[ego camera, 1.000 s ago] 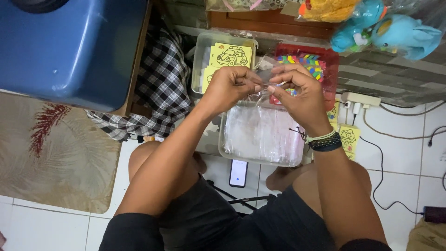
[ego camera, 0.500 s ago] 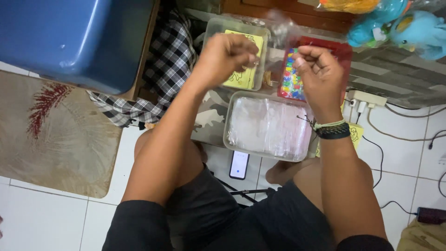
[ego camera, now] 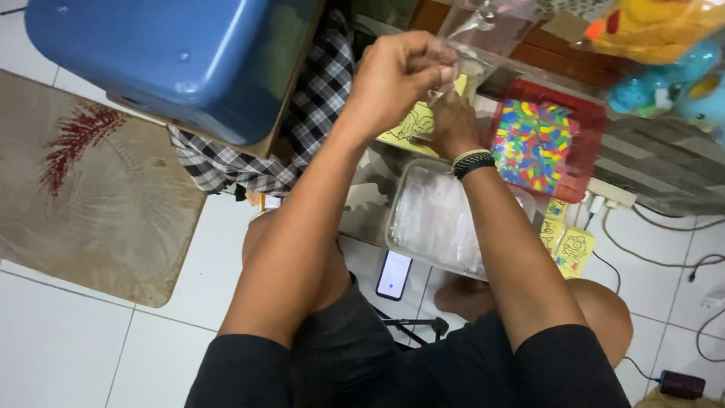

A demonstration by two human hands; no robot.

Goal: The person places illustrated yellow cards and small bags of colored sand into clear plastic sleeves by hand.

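Reaching forward over the lap, both forearms run up the middle of the view and meet above a clear plastic tub (ego camera: 442,219) of folded clear bags that sits on the floor between the knees. The left hand (ego camera: 396,79) is raised highest, its knuckles turned up and its fingers curled shut, thumb pressed to fingertips on the lower edge of a small clear plastic bag (ego camera: 491,26) that stands up from the pinch toward the top of the frame. The right hand (ego camera: 445,121) sits just below and behind it, a beaded wristband (ego camera: 472,161) at the wrist; its fingers seem to be closed on a yellow card (ego camera: 411,125) with a black line drawing, though the left hand hides most of them. Just right of the hands lies a red tray (ego camera: 593,121) holding a sheet of many-coloured patches. A blue plastic bin (ego camera: 166,60) stands at upper left over a checked cloth (ego camera: 310,113), a phone (ego camera: 394,275) lies on the white tiles below the tub, and more yellow cards (ego camera: 570,249) lie by the right knee
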